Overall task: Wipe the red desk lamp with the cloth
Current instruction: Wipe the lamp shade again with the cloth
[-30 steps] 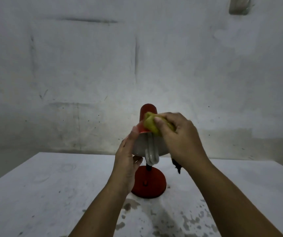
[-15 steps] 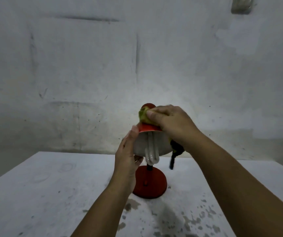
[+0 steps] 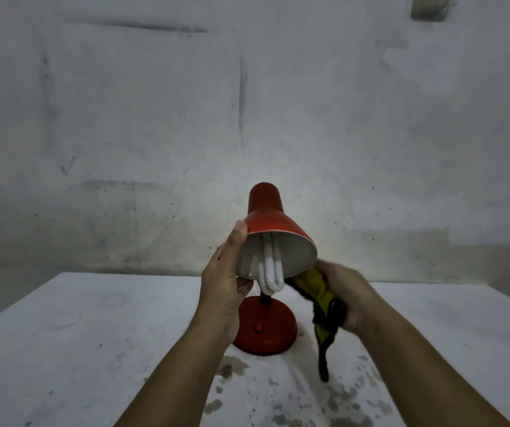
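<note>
Two hands: left hand [image 3: 227, 282] steadies the lamp [image 3: 273, 241] shade's left rim; right hand [image 3: 347, 295], gripping the cloth [image 3: 316, 295], sits just below-right.

Lamp stem [image 3: 265, 298] mostly hidden

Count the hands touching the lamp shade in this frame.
1. The left hand holds the rim of the red lamp shade at its left edge. The right hand sits below the shade's right side, gripping the yellow cloth; contact there cannot be told.
</note>
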